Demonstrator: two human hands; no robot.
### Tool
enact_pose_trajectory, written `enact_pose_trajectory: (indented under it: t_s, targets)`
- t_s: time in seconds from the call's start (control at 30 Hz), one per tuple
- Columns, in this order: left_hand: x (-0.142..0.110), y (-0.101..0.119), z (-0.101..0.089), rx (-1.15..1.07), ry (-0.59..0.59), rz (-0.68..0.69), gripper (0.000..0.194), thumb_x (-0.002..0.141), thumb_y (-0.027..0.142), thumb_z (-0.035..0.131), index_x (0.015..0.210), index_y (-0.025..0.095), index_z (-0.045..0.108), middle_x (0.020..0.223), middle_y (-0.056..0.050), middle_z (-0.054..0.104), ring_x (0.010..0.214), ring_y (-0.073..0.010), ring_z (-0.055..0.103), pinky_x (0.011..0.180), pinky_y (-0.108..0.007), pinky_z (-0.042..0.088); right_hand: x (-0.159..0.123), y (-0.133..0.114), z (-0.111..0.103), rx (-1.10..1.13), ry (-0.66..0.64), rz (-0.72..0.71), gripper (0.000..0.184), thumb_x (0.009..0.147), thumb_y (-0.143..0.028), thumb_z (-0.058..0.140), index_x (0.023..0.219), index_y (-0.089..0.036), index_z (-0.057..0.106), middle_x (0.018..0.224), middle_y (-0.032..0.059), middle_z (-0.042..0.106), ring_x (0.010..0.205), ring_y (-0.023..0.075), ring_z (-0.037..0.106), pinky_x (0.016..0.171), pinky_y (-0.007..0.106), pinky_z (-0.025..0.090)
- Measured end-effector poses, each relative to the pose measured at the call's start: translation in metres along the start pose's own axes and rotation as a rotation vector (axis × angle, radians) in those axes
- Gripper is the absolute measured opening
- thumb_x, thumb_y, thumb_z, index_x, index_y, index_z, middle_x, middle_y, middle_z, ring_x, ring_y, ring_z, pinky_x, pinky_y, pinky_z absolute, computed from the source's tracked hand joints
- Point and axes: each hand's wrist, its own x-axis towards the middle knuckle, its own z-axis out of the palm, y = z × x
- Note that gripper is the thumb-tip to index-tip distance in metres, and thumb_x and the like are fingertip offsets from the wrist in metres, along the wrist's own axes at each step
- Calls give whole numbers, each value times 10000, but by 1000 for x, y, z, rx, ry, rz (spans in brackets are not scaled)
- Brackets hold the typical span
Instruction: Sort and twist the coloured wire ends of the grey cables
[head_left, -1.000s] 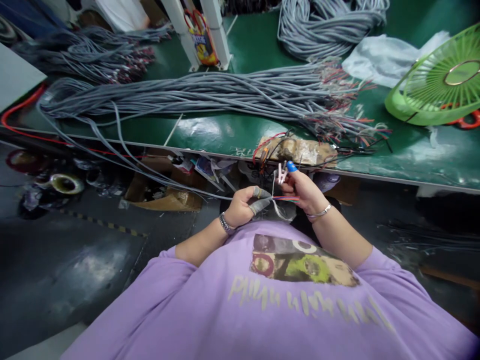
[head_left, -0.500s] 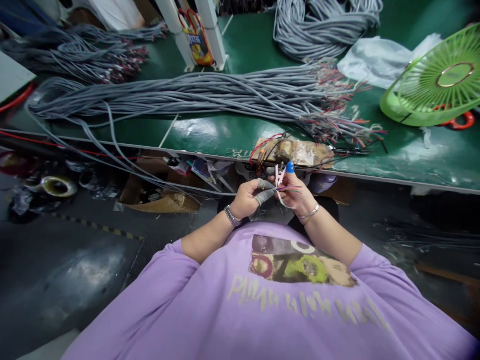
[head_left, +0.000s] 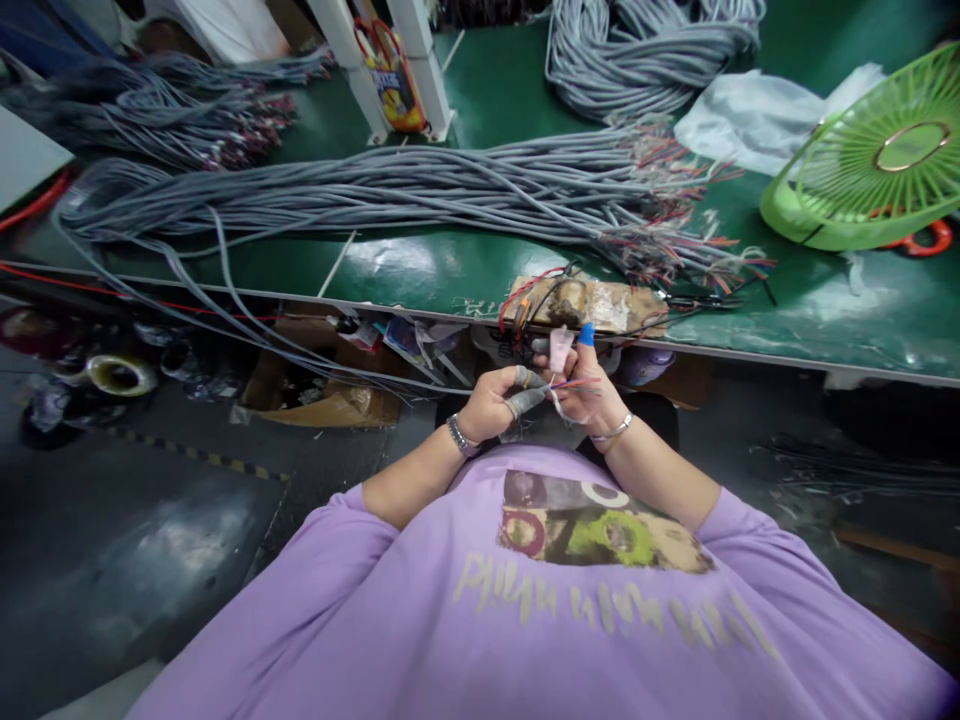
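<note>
My left hand [head_left: 491,402], with grey covers on its fingertips, is closed in a pinch on the end of a grey cable [head_left: 405,383]. The bared coloured wires [head_left: 577,384] of that cable fan out rightward in front of my right palm, beside a whitish strand [head_left: 558,406]. My right hand [head_left: 595,395], its thumb in a blue cover, is closed around a small pink tool [head_left: 560,350] that looks like snips. The tool stands just above the wires; its working end is too small to make out.
A long bundle of grey cables [head_left: 375,190] lies across the green table [head_left: 420,270]. Near the table's edge is a worn block [head_left: 600,305] with thin leads. A green fan [head_left: 892,150] stands right, by a plastic bag [head_left: 750,120]. Below sits an open cardboard box [head_left: 330,405].
The pink tool has turned in my right hand, from two separate arms showing to one broad face. My right thumb has shifted slightly, and the wires have tilted a little.
</note>
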Motion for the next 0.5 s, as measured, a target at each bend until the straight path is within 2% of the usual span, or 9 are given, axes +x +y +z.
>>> enact_pose_trajectory:
  t_s: [0.13,0.27,0.4,0.5]
  targets:
    - [-15,6,-7,22,-59,19,323,815,457,723,826,134,719,734,-39,677,649,-118,592,632,-244,486,-7,3,-6,-5,-38,22,674,726,-860,529,730,-185,546,641,-9,606,385,32,264,343,191,193]
    - [-34,8,-16,98,-82,84,294,817,443,729,823,149,724,719,-33,669,628,-111,580,616,-238,475,-11,4,-14,-31,-48,68,610,743,-787,608,733,-181,538,638,-19,575,394,24,191,346,183,90]
    - [-45,2,-25,270,-26,139,259,875,412,668,852,161,727,739,-43,687,661,-118,601,642,-241,480,-16,8,-27,-148,-75,67,584,722,-737,678,666,-174,533,540,-44,469,404,19,142,371,190,66]
    - [-47,-5,-30,380,15,139,245,921,378,604,898,164,721,782,-50,704,704,-126,628,676,-241,486,-25,11,-35,-279,-74,-20,606,699,-759,679,629,-169,557,484,-52,414,409,29,178,384,197,106]
